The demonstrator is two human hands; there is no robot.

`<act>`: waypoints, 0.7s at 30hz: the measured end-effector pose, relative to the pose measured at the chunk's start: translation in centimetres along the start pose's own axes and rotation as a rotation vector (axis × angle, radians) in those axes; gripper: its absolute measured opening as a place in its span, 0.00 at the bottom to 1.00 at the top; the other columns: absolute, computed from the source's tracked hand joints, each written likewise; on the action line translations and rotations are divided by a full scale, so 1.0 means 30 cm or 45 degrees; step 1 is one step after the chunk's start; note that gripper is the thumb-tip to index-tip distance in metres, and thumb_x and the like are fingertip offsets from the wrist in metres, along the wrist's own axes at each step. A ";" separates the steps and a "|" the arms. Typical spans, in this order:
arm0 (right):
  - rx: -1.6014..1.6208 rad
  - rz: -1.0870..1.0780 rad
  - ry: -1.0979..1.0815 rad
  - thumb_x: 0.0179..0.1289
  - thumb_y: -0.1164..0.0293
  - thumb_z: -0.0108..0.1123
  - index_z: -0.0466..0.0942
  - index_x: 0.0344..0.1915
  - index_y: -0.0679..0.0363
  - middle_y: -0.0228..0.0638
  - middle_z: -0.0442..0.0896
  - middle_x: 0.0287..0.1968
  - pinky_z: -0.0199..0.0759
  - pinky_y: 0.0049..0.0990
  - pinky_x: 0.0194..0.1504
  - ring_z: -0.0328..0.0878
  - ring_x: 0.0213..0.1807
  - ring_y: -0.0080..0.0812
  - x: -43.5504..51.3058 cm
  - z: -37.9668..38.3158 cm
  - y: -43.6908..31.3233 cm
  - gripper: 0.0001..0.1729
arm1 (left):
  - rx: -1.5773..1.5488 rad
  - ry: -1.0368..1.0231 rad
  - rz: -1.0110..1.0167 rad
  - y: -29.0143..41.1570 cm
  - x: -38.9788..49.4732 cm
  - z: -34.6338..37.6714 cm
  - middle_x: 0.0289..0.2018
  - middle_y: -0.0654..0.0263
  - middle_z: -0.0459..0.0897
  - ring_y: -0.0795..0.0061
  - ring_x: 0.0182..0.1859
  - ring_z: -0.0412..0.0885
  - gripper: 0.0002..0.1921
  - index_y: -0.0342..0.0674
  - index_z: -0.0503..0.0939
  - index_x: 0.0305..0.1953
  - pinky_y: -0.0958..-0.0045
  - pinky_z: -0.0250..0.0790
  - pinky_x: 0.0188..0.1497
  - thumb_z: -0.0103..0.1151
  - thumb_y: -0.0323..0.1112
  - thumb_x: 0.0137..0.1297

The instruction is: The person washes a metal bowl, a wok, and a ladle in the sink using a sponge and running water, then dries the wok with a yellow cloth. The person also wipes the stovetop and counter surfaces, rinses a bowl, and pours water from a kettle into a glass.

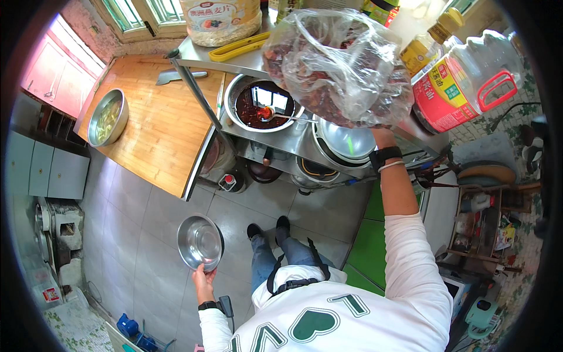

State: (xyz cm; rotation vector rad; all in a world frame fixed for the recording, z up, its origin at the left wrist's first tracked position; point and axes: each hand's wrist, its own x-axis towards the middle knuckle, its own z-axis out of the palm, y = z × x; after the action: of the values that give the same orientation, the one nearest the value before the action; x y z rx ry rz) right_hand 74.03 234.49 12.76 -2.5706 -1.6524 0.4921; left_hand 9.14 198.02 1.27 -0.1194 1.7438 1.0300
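My left hand (204, 278) grips the near rim of an empty stainless steel bowl (200, 242), held over the tiled floor. At the steel shelf, my right hand (384, 135) is mostly hidden behind a large clear plastic bag (338, 70) of dark reddish dried food, so its grasp cannot be told. Left of the bag, a steel basin (229, 108) holds dark red liquid with a metal ladle (281, 116) in it. Below the bag, a shiny metal bowl (345, 140) rests on a stack of pots.
A wooden worktop (167, 132) at left bears a cleaver (173, 76) and a steel bowl of pale green food (107, 119). Along the upper shelf stand a tub of oat flakes (222, 26), a yellow-handled tool (237, 46) and a large soy sauce jug (453, 88).
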 end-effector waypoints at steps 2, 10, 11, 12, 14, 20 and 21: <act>-0.008 -0.015 -0.012 0.58 0.41 0.51 0.71 0.58 0.54 0.39 0.73 0.60 0.56 0.37 0.65 0.67 0.63 0.40 0.009 -0.026 -0.023 0.36 | 0.009 0.007 0.009 0.005 0.012 0.017 0.42 0.54 0.80 0.59 0.39 0.82 0.17 0.32 0.71 0.51 0.61 0.80 0.41 0.51 0.34 0.64; 0.229 -0.139 -0.118 0.55 0.44 0.57 0.70 0.60 0.55 0.37 0.73 0.61 0.58 0.38 0.64 0.67 0.63 0.39 -0.037 -0.110 -0.015 0.37 | 0.002 0.008 -0.034 0.019 0.058 0.014 0.43 0.51 0.79 0.56 0.39 0.83 0.18 0.30 0.70 0.53 0.62 0.79 0.41 0.50 0.33 0.64; 0.258 -0.157 -0.129 0.55 0.44 0.58 0.70 0.60 0.55 0.37 0.73 0.61 0.58 0.38 0.64 0.67 0.63 0.39 -0.039 -0.114 -0.019 0.38 | 0.003 0.029 -0.043 0.019 0.055 0.012 0.43 0.51 0.80 0.56 0.39 0.83 0.19 0.30 0.69 0.53 0.63 0.78 0.42 0.49 0.33 0.64; 0.289 -0.172 -0.138 0.54 0.45 0.59 0.70 0.60 0.55 0.37 0.73 0.61 0.58 0.38 0.64 0.67 0.63 0.39 -0.041 -0.123 -0.021 0.38 | -0.010 0.026 -0.055 0.014 0.063 0.002 0.43 0.50 0.79 0.55 0.39 0.83 0.19 0.29 0.69 0.53 0.62 0.79 0.41 0.50 0.33 0.64; 0.331 -0.202 -0.150 0.54 0.45 0.60 0.69 0.60 0.55 0.37 0.73 0.62 0.59 0.38 0.64 0.67 0.63 0.39 -0.055 -0.124 -0.025 0.38 | -0.035 0.020 -0.077 0.006 0.087 -0.024 0.42 0.50 0.79 0.54 0.39 0.83 0.19 0.27 0.69 0.52 0.61 0.80 0.38 0.50 0.34 0.64; 0.422 -0.293 -0.143 0.52 0.48 0.65 0.68 0.61 0.56 0.36 0.72 0.62 0.60 0.39 0.63 0.67 0.64 0.38 -0.093 -0.061 -0.033 0.40 | -0.033 0.005 -0.079 0.012 0.104 -0.029 0.42 0.50 0.79 0.55 0.37 0.83 0.19 0.27 0.68 0.53 0.62 0.79 0.38 0.51 0.34 0.64; 0.447 -0.311 -0.130 0.51 0.48 0.66 0.68 0.62 0.56 0.36 0.72 0.62 0.60 0.39 0.63 0.67 0.64 0.38 -0.106 -0.037 -0.032 0.41 | -0.026 -0.001 -0.080 0.017 0.107 -0.026 0.42 0.50 0.79 0.55 0.37 0.83 0.19 0.27 0.68 0.53 0.62 0.80 0.38 0.51 0.34 0.64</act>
State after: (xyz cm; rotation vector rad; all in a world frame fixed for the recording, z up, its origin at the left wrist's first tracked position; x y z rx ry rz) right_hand 72.29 232.22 14.78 -2.0965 -1.7003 0.8213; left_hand 6.89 199.03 -1.00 -0.1852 1.7187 1.0022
